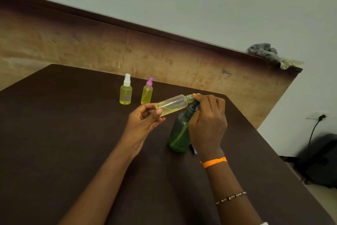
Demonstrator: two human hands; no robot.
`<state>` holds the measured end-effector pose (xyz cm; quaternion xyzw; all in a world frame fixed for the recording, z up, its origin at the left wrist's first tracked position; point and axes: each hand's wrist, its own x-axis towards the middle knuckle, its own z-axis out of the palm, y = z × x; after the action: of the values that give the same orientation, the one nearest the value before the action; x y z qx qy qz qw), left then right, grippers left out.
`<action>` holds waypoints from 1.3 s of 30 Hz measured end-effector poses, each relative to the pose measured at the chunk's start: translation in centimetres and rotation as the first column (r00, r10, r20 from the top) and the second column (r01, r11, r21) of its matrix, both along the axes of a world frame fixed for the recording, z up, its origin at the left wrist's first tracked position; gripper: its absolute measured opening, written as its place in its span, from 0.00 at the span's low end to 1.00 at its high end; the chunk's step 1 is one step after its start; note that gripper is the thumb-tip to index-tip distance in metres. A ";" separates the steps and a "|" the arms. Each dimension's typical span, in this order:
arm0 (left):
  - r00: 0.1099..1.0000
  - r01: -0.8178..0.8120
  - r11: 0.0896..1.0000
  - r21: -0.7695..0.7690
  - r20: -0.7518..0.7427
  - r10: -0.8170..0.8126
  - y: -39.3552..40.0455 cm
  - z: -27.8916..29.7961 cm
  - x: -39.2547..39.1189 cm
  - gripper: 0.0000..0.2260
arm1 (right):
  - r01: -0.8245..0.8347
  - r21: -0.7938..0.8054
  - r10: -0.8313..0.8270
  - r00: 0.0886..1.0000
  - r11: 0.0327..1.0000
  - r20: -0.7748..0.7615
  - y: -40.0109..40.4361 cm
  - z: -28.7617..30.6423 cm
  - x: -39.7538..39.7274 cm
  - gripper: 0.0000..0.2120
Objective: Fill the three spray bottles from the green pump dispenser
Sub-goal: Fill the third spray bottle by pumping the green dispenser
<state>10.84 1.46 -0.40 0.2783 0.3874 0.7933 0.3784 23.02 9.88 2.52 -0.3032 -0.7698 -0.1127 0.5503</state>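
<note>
**Uncapped Bottle at the Pump Spout**

While the left hand (144, 117) holds the uncapped spray bottle (173, 105) by its base, thumb and fingertips making a narrow grip round the bottom end, the bottle lies tilted almost flat above the worktop (63, 133), its threaded neck pointing right toward the pump. Yellow liquid pools along its lower side; it is only partly filled.

Item: green pump dispenser (179, 133), upright on the dark brown worktop, directly below the bottle's neck. Its dark pump head sits just under the bottle's mouth.

Item: right hand (207, 124), fingers curled in a close grip on the pump head, fingertips beside the bottle's neck. An orange band (215, 162) circles the wrist; a beaded bracelet (230, 197) lies further up the forearm.

Item: white-capped spray bottle (125, 90), standing upright behind the hands, filled with yellow liquid.

Item: pink-capped spray bottle (147, 91), upright just to the right of the white-capped one, apart from it, also yellow.

Item: worn wooden board (91, 51) behind the worktop, with a grey rag (264, 51) on its far right end.
</note>
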 end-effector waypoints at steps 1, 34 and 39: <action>1.000 0.000 1.000 0.001 -0.002 0.000 0.0 0.0 0.0 0.08 | -0.009 0.011 0.008 1.000 1.000 0.027 0.2 0.6 0.1 0.16; 1.000 0.007 1.000 0.005 0.007 -0.007 0.3 -0.1 -0.3 0.07 | -0.138 -0.009 0.138 0.990 0.990 -0.019 0.5 1.1 0.3 0.16; 1.000 0.022 1.000 0.014 -0.014 -0.022 0.4 -0.2 -0.4 0.11 | -0.146 0.016 0.147 0.979 0.989 -0.142 0.4 -1.8 -0.4 0.16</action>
<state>10.49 1.85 -0.64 0.2909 0.3813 0.7899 0.3823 22.65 10.25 0.69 -0.2514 -0.7484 -0.0523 0.6116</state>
